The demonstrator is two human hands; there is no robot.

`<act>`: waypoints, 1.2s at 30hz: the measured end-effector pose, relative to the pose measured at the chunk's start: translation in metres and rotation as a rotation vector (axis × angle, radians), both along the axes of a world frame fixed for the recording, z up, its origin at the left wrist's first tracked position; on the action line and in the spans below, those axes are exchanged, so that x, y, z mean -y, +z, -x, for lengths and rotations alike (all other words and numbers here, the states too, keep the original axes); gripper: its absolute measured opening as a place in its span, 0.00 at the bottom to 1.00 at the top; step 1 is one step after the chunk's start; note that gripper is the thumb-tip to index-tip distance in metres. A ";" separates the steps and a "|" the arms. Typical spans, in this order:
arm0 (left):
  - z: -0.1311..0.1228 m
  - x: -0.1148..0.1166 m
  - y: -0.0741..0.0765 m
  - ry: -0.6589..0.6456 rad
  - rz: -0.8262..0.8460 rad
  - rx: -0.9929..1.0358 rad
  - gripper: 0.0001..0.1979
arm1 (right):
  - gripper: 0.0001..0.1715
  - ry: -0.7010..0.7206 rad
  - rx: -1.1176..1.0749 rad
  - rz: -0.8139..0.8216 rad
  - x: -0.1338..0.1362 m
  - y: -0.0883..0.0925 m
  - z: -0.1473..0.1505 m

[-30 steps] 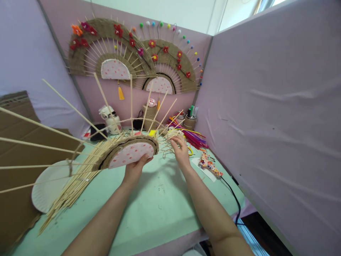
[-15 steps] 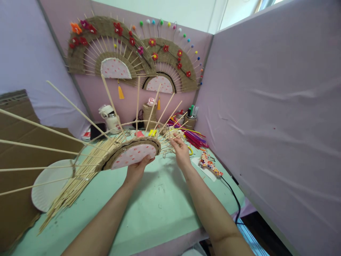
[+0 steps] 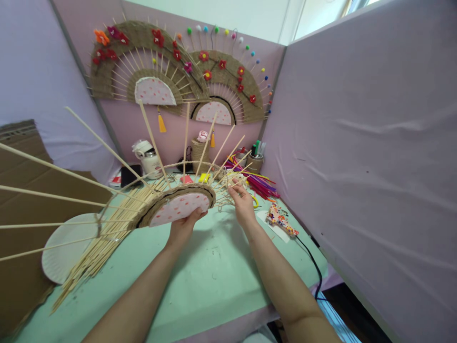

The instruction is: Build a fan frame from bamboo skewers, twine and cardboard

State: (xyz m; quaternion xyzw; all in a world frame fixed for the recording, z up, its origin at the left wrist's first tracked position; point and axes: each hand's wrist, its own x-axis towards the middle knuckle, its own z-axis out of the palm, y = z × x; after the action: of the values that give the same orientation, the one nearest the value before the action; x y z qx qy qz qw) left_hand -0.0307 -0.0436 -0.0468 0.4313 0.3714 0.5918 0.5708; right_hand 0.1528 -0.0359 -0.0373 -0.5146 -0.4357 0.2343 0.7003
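Above the pale green table (image 3: 214, 271), a half-built fan (image 3: 178, 207) of long bamboo skewers (image 3: 71, 178) spreading from a pink-dotted, jute-rimmed half-round paper core is held up tilted. It looks light but wide and springy, its thin sticks easy to snap. The left hand (image 3: 183, 227) has its fingers closed on the core's straight edge, probably the stiffest hold, while the right hand (image 3: 243, 206) pinches limp tan jute twine (image 3: 230, 183) at the fan's right end.
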 end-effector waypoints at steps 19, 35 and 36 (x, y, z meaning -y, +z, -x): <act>0.001 -0.002 0.001 -0.003 -0.034 0.035 0.23 | 0.24 0.043 0.104 0.010 0.005 -0.002 -0.003; 0.008 -0.010 0.012 -0.009 -0.032 0.248 0.20 | 0.14 -0.391 -0.368 -0.039 -0.004 -0.008 -0.051; 0.009 -0.010 0.013 -0.017 -0.027 0.257 0.20 | 0.14 -0.370 -0.395 -0.005 -0.006 -0.010 -0.054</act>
State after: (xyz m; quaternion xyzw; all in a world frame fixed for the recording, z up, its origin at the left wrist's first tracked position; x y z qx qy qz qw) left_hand -0.0395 -0.0339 -0.0336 0.3627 0.2835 0.6424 0.6127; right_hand 0.2064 -0.0294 -0.0474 -0.5279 -0.1900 0.1971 0.8040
